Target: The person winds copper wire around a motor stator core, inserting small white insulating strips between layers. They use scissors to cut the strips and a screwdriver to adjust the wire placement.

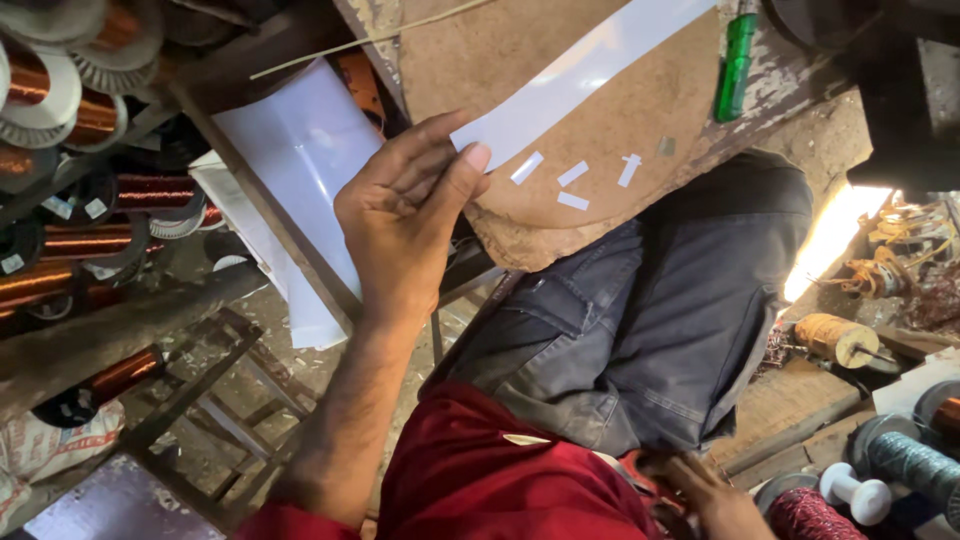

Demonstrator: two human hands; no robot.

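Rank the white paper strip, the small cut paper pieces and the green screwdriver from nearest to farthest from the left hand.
1. White paper strip: pinched in the left hand.
2. Small cut paper pieces: on the board, just right.
3. Green screwdriver: upper right, farthest.

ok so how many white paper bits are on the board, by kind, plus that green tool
long white paper strip, its end pinched in the left hand: 1
small cut white paper pieces loose on the board: 4
green-handled screwdriver: 1
total: 6
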